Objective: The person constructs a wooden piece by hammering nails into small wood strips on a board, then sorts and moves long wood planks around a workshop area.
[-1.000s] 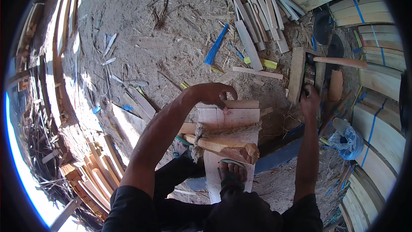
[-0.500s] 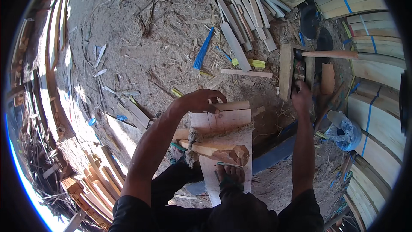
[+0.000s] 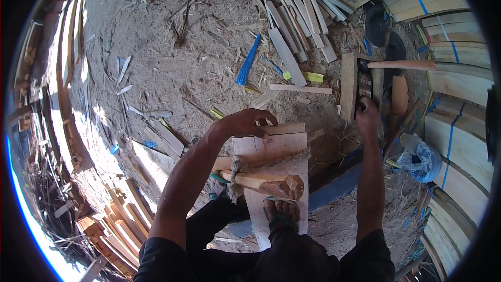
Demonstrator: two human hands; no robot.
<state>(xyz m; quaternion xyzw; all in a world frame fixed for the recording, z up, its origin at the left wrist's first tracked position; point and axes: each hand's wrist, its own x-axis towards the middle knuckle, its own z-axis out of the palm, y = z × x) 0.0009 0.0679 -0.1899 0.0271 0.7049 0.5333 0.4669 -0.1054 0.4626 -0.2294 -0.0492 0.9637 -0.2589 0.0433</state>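
Note:
A pale board (image 3: 269, 147) is under my left foot (image 3: 282, 210), with rope (image 3: 236, 180) and a rough wooden bar (image 3: 266, 183) across it. My left hand (image 3: 255, 125) grips a short wooden strip (image 3: 287, 128) at the board's far end, thumb on its front edge. My right hand (image 3: 368, 115) reaches into a narrow wooden box (image 3: 348, 86) at the right, fingers curled by a dark printed item (image 3: 365, 86); what they hold is hidden. A tool with a dark head and wooden handle (image 3: 404, 65) lies across the box's far end.
Loose slats (image 3: 302, 21) lie scattered beyond, near blue strapping (image 3: 248, 60). Strapped plank stacks (image 3: 451, 136) line the right side, with a blue plastic bag (image 3: 422, 162) beside them and dark sandals (image 3: 376, 26) farther back. Long timber pieces (image 3: 65, 78) line the left.
Since one second ago the view has shifted, moving the slats and box left and slightly up in the picture. My hands keep much the same places at the strip and box.

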